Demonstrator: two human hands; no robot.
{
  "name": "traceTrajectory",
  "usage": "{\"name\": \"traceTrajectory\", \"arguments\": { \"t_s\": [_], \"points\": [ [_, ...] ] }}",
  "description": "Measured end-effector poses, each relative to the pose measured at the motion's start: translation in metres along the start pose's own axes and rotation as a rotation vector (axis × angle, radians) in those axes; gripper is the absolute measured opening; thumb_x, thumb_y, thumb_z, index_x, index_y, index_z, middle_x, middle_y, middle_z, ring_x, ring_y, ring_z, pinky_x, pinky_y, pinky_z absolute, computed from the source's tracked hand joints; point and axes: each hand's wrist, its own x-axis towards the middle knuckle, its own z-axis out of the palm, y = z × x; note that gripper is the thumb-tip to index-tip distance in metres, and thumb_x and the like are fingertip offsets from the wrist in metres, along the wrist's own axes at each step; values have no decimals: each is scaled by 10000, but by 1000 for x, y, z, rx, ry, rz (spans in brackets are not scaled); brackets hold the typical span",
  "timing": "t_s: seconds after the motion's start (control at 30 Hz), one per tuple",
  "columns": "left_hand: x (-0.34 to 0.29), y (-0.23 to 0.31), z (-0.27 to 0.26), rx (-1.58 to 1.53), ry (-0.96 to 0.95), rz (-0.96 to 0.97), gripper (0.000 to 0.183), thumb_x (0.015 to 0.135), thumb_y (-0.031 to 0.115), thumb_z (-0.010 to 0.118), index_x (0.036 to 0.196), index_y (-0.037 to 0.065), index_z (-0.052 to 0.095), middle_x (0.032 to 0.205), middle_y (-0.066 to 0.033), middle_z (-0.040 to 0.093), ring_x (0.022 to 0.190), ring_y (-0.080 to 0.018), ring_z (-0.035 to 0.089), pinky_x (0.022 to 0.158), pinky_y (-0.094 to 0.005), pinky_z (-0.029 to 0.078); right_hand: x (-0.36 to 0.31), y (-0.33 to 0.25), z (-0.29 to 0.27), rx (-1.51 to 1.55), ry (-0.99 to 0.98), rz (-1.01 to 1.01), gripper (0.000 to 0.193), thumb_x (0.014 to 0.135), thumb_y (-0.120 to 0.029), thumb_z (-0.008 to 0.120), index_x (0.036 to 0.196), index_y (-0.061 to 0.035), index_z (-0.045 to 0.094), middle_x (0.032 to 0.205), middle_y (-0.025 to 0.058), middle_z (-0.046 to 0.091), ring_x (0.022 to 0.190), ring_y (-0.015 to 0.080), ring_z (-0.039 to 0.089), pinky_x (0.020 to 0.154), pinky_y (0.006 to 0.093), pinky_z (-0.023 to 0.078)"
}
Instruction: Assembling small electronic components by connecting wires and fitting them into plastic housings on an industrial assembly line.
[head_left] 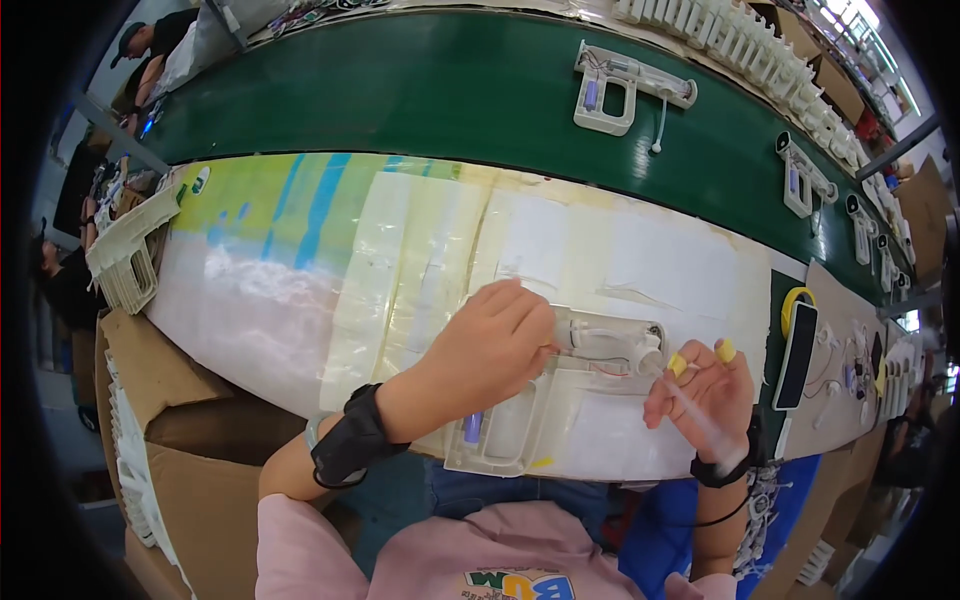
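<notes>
An open white plastic handheld-device housing (pixel 535 432) lies on the table in front of me, with wires and a purple cylindrical cell (pixel 472 427) inside. My left hand (pixel 500 335) is closed over the housing's upper left part, fingertips by the wires; what they pinch is hidden. Beside the round end of the housing is my right hand (pixel 712 395), palm up, fingers curled but apart, with yellow wraps on two of them. A translucent tube-like piece (pixel 705 425), blurred, runs from that end across the right palm; no firm grip on it shows.
Beyond the table, similar open housings (pixel 605 115) lie on a green belt (pixel 400 95). A black phone (pixel 796 357) and yellow tape roll (pixel 797 305) are at right. White parts (pixel 130 255) sit at left above an open cardboard box (pixel 215 480). Other people are at far left.
</notes>
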Motion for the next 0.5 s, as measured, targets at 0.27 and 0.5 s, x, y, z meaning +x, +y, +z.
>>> {"name": "traceTrajectory", "arguments": {
  "t_s": [0.27, 0.5],
  "points": [
    [6, 4, 19, 178, -83, 151, 392, 704, 75, 760, 1063, 18, 612, 952, -77, 605, 899, -255, 595, 807, -364, 495, -7, 17, -8, -268, 23, -4, 277, 895, -27, 636, 1094, -42, 444, 665, 71, 623, 482, 151, 553, 466, 248, 413],
    [10, 7, 5, 267, -240, 218, 449, 698, 104, 748, 1119, 19, 618, 991, -71, 599, 942, -243, 579, 863, -361, 469, -6, 11, -2, -371, -17, 41, 282, 908, -3, 599, 1143, -29, 445, 646, 85, 618, 500, 128, 541, 518, 238, 424]
  ]
}}
